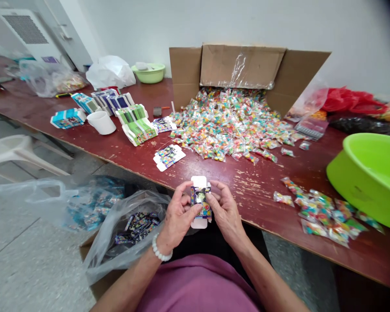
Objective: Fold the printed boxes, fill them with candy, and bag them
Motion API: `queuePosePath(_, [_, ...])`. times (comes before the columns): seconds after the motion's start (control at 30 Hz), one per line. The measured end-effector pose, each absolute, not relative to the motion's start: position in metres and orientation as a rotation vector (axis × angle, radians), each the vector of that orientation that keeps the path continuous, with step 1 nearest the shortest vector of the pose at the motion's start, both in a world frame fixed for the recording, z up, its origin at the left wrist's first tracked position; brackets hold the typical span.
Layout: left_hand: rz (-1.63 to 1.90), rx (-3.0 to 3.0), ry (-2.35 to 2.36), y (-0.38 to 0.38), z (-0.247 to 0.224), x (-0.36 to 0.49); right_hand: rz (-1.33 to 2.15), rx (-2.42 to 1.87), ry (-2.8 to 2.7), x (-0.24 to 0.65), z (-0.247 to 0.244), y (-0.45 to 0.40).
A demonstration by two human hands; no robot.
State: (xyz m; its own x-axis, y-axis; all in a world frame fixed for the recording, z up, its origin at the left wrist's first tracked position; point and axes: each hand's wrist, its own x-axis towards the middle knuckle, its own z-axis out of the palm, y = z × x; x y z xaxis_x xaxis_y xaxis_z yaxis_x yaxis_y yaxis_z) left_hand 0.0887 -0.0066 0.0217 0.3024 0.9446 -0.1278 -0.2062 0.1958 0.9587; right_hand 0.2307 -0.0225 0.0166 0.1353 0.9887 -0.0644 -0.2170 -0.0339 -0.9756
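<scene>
Between my two hands is a small printed candy box (200, 200), held upright just off the table's front edge. Its white end flaps stick out at top and bottom. My left hand (179, 212) grips the left side, thumb across the front. On the right side, my right hand (225, 210) pinches the box with thumb and fingers. A flat printed carton (169, 157) lies on the table beyond my hands. Behind it spreads a big heap of wrapped candies (230, 125), spilling from a cardboard box (243, 65) on its side.
Several wrapped candies (325, 214) lie at right beside a green basin (347, 173). Stacks of flat cartons (136, 123) and a white cup (101, 122) stand at left. Below the edge, a plastic-lined box (97, 264) holds dark packets (139, 227). A white stool (16, 149) stands left.
</scene>
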Motion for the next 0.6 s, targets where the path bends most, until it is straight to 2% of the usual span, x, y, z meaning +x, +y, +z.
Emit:
queuePosePath(0.2, [0.873, 1.058, 0.847, -0.001, 0.018, 0.081, 1.183, -1.215, -0.96, 0.24, 0.014, -0.017])
queuePosePath(0.47, [0.804, 1.131, 0.886, -0.003, 0.021, 0.078, 1.409, -1.111, -0.983, 0.26, 0.021, -0.006])
queuePosePath(0.6, [0.813, 0.961, 0.857, -0.003, 0.022, 0.078, 1.275, -1.171, -1.187, 0.26, 0.024, -0.009])
